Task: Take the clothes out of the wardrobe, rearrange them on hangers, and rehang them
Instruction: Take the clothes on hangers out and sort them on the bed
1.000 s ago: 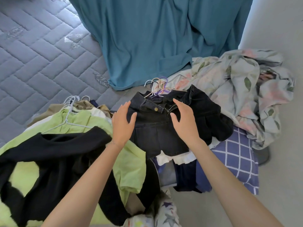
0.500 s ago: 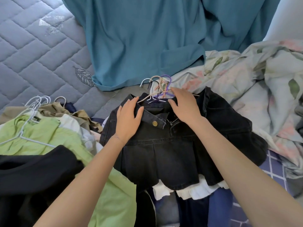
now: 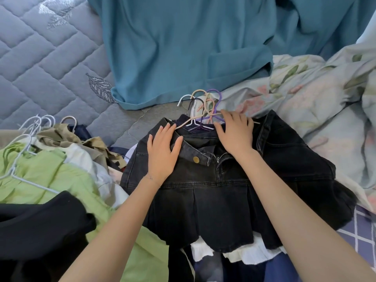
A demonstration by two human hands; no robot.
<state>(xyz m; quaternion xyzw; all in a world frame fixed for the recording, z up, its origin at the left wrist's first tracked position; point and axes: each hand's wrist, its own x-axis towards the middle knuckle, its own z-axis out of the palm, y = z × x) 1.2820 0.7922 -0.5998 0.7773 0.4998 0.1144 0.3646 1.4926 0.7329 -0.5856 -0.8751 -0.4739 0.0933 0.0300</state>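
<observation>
A black denim pleated skirt (image 3: 234, 196) lies on top of a pile of clothes on the bed, its waistband unbuttoned. My left hand (image 3: 162, 153) rests flat on the left part of the waistband, fingers straight. My right hand (image 3: 234, 133) lies on the waistband's right part, with its fingertips over the shoulders of a bunch of coloured hangers (image 3: 203, 106) that stick out above the skirt. A white garment (image 3: 244, 255) and dark blue ones show under the skirt's hem.
At the left lies a second pile: a green top (image 3: 50, 176) on white wire hangers (image 3: 34, 127), a black garment (image 3: 36, 226), khaki cloth. A teal sheet (image 3: 183, 47) covers the quilted mattress (image 3: 40, 64) at the back. A floral duvet (image 3: 315, 94) is bunched at the right.
Both hands have slid up the skirt from its middle to the waistband. The right hand has reached the hangers. The view has moved closer to the pile.
</observation>
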